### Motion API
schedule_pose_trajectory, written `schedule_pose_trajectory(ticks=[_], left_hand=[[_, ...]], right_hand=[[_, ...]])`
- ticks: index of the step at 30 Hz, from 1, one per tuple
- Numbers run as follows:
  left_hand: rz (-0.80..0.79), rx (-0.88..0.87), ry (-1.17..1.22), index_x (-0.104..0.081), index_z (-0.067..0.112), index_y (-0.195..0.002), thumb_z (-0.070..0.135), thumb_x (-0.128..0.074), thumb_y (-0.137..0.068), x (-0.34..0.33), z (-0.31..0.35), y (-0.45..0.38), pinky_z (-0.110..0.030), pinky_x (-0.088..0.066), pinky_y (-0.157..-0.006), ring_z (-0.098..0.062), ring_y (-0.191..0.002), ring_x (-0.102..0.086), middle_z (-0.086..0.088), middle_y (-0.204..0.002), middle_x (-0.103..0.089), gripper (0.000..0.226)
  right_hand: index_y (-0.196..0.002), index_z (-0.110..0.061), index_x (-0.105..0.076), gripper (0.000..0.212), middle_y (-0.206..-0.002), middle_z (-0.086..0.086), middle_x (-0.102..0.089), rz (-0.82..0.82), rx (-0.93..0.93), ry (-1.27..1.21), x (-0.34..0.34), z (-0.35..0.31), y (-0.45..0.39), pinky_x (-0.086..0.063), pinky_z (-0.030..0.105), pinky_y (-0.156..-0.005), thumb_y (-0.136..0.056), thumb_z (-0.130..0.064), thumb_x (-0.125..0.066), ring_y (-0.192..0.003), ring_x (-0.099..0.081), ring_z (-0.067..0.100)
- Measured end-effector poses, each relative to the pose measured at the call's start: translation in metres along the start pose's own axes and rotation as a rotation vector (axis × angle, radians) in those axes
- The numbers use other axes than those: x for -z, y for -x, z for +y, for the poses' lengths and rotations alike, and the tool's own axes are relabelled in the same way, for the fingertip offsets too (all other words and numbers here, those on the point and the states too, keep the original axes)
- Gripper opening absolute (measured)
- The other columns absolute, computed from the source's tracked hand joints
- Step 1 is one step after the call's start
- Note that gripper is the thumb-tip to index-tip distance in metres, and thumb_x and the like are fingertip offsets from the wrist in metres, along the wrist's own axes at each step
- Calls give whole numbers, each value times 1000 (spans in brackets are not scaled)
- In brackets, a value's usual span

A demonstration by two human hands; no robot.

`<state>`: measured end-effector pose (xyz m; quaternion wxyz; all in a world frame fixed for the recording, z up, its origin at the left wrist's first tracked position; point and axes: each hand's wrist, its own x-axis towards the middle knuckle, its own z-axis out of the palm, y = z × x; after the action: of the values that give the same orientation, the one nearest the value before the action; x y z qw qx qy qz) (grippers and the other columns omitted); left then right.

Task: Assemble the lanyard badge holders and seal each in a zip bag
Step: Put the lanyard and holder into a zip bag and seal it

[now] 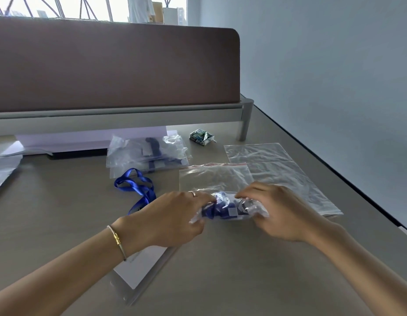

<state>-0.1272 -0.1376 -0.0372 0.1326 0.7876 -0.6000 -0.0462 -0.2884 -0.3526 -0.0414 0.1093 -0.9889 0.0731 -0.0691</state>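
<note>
A: Head view shows your left hand (pixel 175 215) and right hand (pixel 282 210) both pinching one small zip bag (pixel 230 208) between them, just above the desk (pixel 61 213). Blue lanyard material is bunched inside it.

B: Is that bag sealed?

A: I cannot tell; your fingers cover its edges. I'd judge you're pressing it closed or flattening it.

B: What's finished?

A: Beyond your left hand lies a pile of filled bags (pixel 148 153), so some sets look done.

B: And left to do?

A: A loose blue lanyard (pixel 136 185) lies just past your left hand, unbagged. A badge holder (pixel 141 267) sits under your left wrist. Empty zip bags (pixel 214 176) wait just beyond both hands, with a larger empty bag (pixel 277 172) beyond your right hand. At least one more set remains, I'd say.
</note>
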Motion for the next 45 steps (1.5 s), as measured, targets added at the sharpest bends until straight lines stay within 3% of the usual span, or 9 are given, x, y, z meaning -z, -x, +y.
schedule_pose_trajectory(ticks=[3,10,16,24,27,31,33,39,45], left_hand=[[28,33,93,-48,40,-132,33,-44,-99,3,-8,-5,-19,-44,-59,-5,-64,-57,13,-79,-60,34],[438,167,326,-68,23,-104,17,-58,-98,0,-34,-30,-21,-54,-63,-4,-65,-65,12,-78,-67,14],[270,363,144,-60,24,-76,12,-49,-91,-7,-44,-49,-26,-45,-54,-13,-64,-60,12,-71,-61,22],[125,408,80,-48,21,-141,29,-50,-92,-3,-40,-64,-41,-43,-102,-24,-127,-49,-2,-137,-57,50],[59,407,63,-59,18,-133,35,-63,-89,5,-41,-74,-37,-44,-101,-23,-120,-55,-4,-128,-64,47],[-4,427,252,-75,12,-101,26,-76,-84,17,-44,-82,-23,-47,-71,-18,-91,-66,-1,-97,-72,22],[39,432,428,-75,10,-95,19,-73,-86,18,-46,-82,-26,-52,-76,-22,-90,-69,-5,-94,-74,13],[84,374,727,-65,23,-95,7,-68,-90,23,-52,-71,-33,-56,-71,-18,-82,-66,-7,-109,-64,17],[220,416,931,-68,25,-108,-6,-76,-78,34,-60,-52,-36,-60,-69,-20,-78,-67,-17,-107,-68,44]], right_hand=[[-117,-34,-68,33,-112,-22,-68,100,1,-112,0,4,-3,-53,33,-87,-86,-26,-59,-100,-64,-1],[-124,-23,-64,33,-68,-10,-67,239,-141,-297,-5,19,-30,-45,14,-55,-96,-9,-60,-54,-59,2],[-114,-29,-70,25,-85,-9,-73,269,-236,-176,-12,31,-57,-57,28,-69,-89,-27,-72,-68,-66,3],[-112,-26,-69,32,-78,-13,-63,217,-290,-135,-22,33,-67,-58,35,-73,-82,-28,-79,-70,-60,5],[-114,-27,-67,31,-78,-15,-58,220,-306,-139,-25,36,-70,-53,31,-72,-84,-28,-76,-71,-54,3],[-122,-24,-64,40,-74,-15,-53,232,-296,-160,-27,39,-70,-50,34,-75,-84,-26,-73,-71,-53,9],[-127,-23,-61,46,-73,-14,-57,262,-312,-201,-26,39,-70,-49,34,-76,-83,-26,-73,-73,-56,12],[-137,-29,-50,53,-117,-5,-57,273,-398,-362,-21,42,-72,-51,38,-88,-89,-45,-66,-98,-59,15],[-135,-30,-47,60,-62,4,-68,323,-259,-987,-16,26,-72,-52,28,-62,-88,0,-68,-60,-65,16]])
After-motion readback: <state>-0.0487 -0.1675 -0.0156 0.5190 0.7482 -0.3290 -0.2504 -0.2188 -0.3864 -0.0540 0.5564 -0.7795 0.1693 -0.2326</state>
